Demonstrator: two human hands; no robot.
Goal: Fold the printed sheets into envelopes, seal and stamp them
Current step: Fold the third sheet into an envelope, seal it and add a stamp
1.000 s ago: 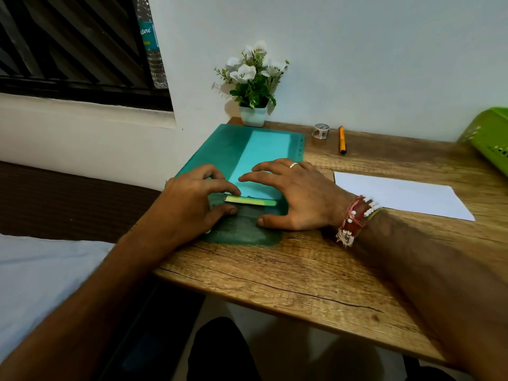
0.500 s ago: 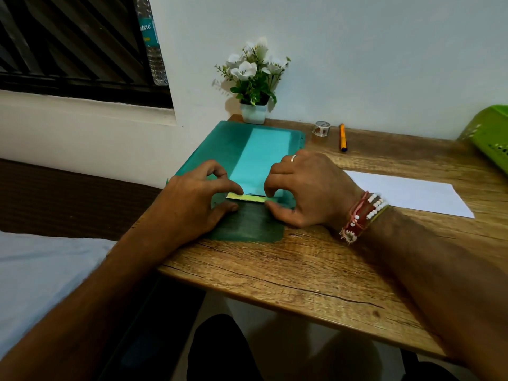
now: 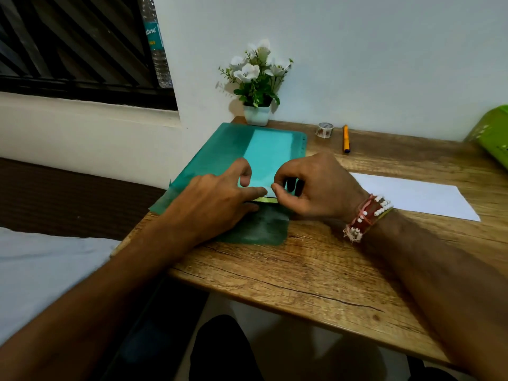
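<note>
Working on a green folder (image 3: 220, 149) overhanging the table's (image 3: 316, 270) left edge, bare wood nearer, a white sheet (image 3: 412, 193) lying right. Glimpsing a green basket's (image 3: 492, 133) corner far right, contents hidden. Pressing a yellow-green strip (image 3: 265, 199) at the teal sheet's (image 3: 266, 152) near end, on the folder, with the left hand's (image 3: 217, 199) straight forefinger; pinching its right end with the right hand (image 3: 316, 188).

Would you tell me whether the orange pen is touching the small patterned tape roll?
Apart: the head view shows bare wood between the orange pen and the patterned tape roll.

Left hand (image 3: 220, 196) pressing flat, right hand (image 3: 319, 188) in pinching grip
</note>
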